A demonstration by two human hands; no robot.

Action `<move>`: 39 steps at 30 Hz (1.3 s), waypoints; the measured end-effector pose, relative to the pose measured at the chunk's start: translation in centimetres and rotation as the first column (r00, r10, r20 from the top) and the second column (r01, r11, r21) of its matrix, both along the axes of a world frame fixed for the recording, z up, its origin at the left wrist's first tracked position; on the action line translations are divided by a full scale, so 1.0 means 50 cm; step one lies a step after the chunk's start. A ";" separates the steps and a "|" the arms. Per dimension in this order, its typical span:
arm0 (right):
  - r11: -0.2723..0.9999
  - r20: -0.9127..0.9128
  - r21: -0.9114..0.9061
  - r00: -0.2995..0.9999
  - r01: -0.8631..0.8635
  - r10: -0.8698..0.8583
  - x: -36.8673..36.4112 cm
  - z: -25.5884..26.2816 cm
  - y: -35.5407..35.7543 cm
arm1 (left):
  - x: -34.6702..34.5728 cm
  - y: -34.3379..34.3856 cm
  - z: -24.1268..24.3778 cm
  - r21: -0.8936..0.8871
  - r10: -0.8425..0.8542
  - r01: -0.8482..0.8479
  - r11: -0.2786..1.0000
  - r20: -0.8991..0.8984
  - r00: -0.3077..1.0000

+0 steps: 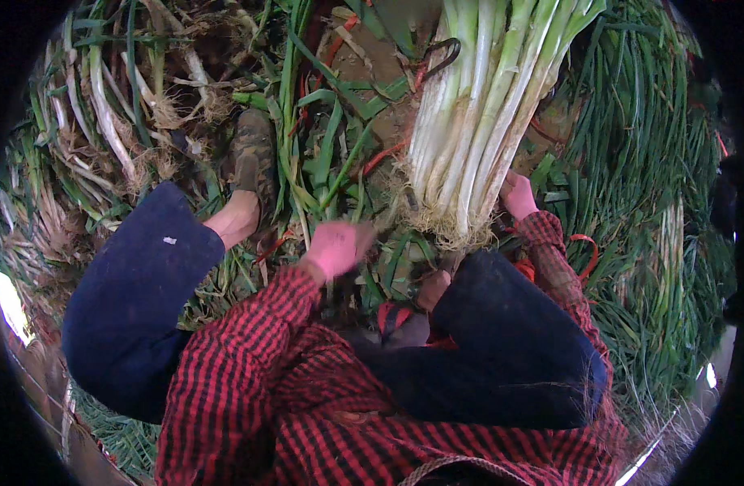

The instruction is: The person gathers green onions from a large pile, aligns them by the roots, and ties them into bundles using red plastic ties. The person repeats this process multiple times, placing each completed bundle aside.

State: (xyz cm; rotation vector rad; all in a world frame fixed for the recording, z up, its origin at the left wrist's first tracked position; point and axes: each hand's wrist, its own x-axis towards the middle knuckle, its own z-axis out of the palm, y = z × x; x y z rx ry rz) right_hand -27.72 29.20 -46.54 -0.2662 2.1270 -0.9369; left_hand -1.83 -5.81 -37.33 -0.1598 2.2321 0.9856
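Observation:
A thick bundle of scallions (469, 140) lies before me with its white stalks and roots pointing towards my body. Against the right side of its root end is my right hand (519, 195); the fingers are partly hidden by the stalks, so its grip is unclear. My left hand (338, 249) is blurred, to the left of the roots and apart from them. Its fingers are too smeared to show whether they hold anything. Near the bundle's upper left edge a dark curved band (448, 54) sticks out.
Loose scallions with soiled roots (110, 115) are heaped at the left. A mass of green leaves (639, 133) fills the right side. Red strips (384, 157) and cut leaves litter the ground between my bent legs. My shoe (250, 152) rests among the leaves.

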 end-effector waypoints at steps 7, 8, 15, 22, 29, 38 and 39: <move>0.990 -0.013 0.140 1.000 -0.025 0.027 -0.014 0.022 -0.030 | 0.105 -0.044 0.025 0.014 0.064 -0.066 0.998 0.150 0.987; 0.987 -0.042 0.157 0.998 -0.041 0.048 -0.015 0.021 -0.038 | 0.027 -0.036 0.027 0.013 0.376 -0.379 0.925 -0.164 0.912; 0.990 -0.186 0.108 0.976 -0.090 0.109 -0.022 0.063 -0.056 | -0.283 -0.028 -0.104 -0.370 0.021 -0.120 0.921 -0.260 0.965; 0.893 -0.148 0.332 0.918 -0.305 0.368 -0.027 0.081 -0.055 | -0.236 -0.105 -0.213 0.068 0.244 -0.238 0.969 -0.096 0.965; 0.954 0.013 0.116 0.961 -0.275 0.275 0.246 0.113 0.095 | -0.073 -0.037 -0.054 0.057 0.063 -0.059 0.997 -0.071 0.995; 0.792 0.778 -0.455 0.614 0.408 0.131 0.049 0.320 0.011 | -0.302 -0.074 0.288 0.150 0.312 -0.403 0.903 0.415 0.855; 0.818 0.873 -0.310 0.487 0.484 0.043 0.052 0.357 -0.041 | -0.324 -0.050 0.320 0.221 0.334 -0.486 0.845 0.492 0.804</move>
